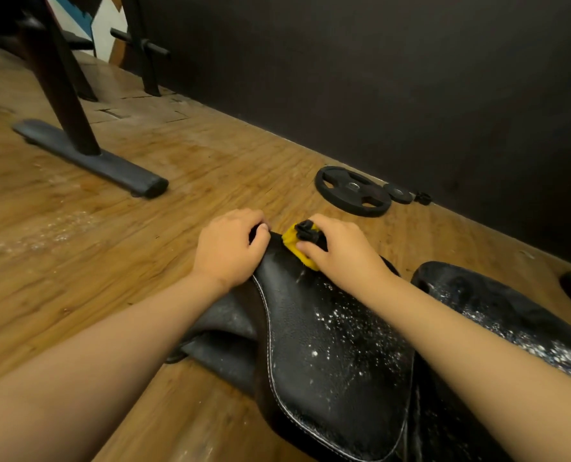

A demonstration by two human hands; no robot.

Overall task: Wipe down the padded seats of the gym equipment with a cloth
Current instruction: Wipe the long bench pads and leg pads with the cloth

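Observation:
A black padded seat (327, 355) with white stitching stretches away from me, its near part speckled with white dust. My left hand (229, 245) grips the seat's far left edge, fingers curled over it. My right hand (339, 253) holds a yellow cloth (292, 240) with a black part against the far end of the seat. A streak shows on the pad just below the cloth. A second black pad (497, 305), also dusted white, lies to the right.
Wooden floor (144, 255) all around, with white dust at left. A black machine foot (90, 158) and its post stand at far left. A large weight plate (352, 191) and a small plate (399, 193) lie by the dark wall (410, 78).

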